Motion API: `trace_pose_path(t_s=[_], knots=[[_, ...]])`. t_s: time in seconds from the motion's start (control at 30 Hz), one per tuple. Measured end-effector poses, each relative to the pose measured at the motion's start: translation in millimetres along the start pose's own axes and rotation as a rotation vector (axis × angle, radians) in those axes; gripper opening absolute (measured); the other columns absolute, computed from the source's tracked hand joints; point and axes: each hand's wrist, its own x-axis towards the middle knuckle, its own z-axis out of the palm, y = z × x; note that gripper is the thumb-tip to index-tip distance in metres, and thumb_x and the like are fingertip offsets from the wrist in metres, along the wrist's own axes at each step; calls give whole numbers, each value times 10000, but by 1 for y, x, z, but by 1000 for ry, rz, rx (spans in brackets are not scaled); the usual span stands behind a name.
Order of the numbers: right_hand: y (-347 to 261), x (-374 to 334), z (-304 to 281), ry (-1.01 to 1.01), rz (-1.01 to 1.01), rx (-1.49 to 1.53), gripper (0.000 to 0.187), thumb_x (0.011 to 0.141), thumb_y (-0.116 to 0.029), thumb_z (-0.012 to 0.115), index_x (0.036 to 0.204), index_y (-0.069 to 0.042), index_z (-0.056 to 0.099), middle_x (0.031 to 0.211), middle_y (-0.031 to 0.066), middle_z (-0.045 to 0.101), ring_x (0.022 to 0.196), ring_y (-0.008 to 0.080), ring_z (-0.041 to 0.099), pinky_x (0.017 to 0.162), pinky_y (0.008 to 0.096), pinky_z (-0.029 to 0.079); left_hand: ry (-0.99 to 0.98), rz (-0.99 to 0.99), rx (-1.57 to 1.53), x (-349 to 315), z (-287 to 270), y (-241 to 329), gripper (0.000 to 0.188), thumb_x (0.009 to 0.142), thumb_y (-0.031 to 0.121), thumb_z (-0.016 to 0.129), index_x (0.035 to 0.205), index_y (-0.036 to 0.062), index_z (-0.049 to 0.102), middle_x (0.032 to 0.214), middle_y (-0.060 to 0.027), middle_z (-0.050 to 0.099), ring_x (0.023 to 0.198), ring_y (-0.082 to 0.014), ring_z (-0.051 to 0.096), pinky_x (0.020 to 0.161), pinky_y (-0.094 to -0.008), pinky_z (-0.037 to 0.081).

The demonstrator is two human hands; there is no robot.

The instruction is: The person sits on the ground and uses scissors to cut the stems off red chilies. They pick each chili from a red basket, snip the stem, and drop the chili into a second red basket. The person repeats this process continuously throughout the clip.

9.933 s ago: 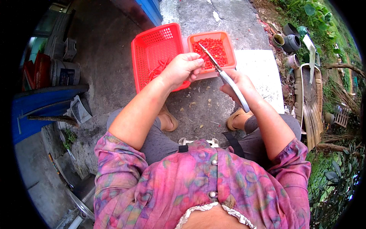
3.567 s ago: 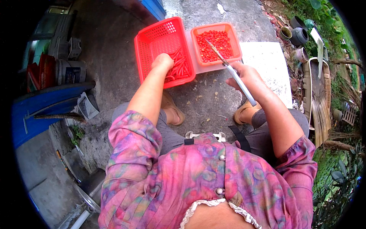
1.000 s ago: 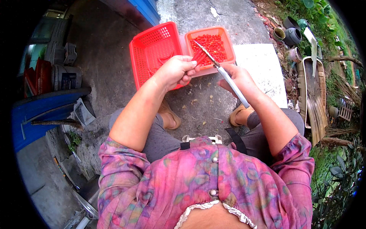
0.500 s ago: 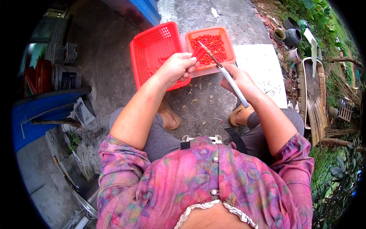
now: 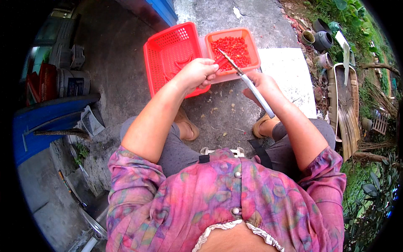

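Note:
My left hand (image 5: 198, 74) is closed round red chili peppers (image 5: 221, 61), whose ends stick out to the right past the thumb. In my right hand (image 5: 261, 87) is a pair of scissors (image 5: 255, 93) with pale grey handles, its blades pointing up and left beside the peppers. Just beyond the blades stands an orange-red basket (image 5: 253, 45) holding many small cut red pieces (image 5: 236, 47). A larger red basket (image 5: 151, 67) sits to its left, partly behind my left hand, with a few whole chilies (image 5: 182, 63) inside.
A white board (image 5: 289, 75) lies on the ground to the right. Pots (image 5: 322, 40) and a long trough (image 5: 345, 88) line the planted edge beyond it. My feet (image 5: 187, 128) rest on the concrete. Buckets (image 5: 75, 82) and a blue panel (image 5: 54, 126) stand at the left.
The chili ends sticking out of my left hand look shorter. Both hands stay in nearly the same place, and the scissors remain beside the peppers.

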Motion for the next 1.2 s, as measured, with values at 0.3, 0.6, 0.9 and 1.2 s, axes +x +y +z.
trace_pose_path(t_s=[0.3,0.6,0.9,1.2], knots=[[3,1,-4,-73,65,141,296,744,-45,611,1035,-26,556,637,2,538,508,100,521,444,257,400,56,24,-12,5,-4,-4,181,947,189,458,837,70,537,579,56,406,425,-44,325,379,-197,244],[19,6,6,9,-201,128,343,738,-31,583,1080,-36,548,663,-19,516,561,77,498,485,243,399,-107,79,-21,4,4,-2,177,954,197,455,854,76,536,580,59,396,437,-33,319,382,-184,246],[-3,-2,-1,-25,33,14,214,730,-38,609,943,-33,588,568,4,514,484,91,503,419,263,380,-17,-25,-33,4,3,2,186,952,188,453,828,77,535,570,66,375,429,-31,302,381,-179,238],[0,0,-3,-68,98,91,215,748,-44,607,960,-40,569,599,5,517,498,88,500,430,250,381,55,-2,5,10,-1,-3,178,956,184,448,847,77,538,585,60,385,435,-39,310,389,-191,246]])
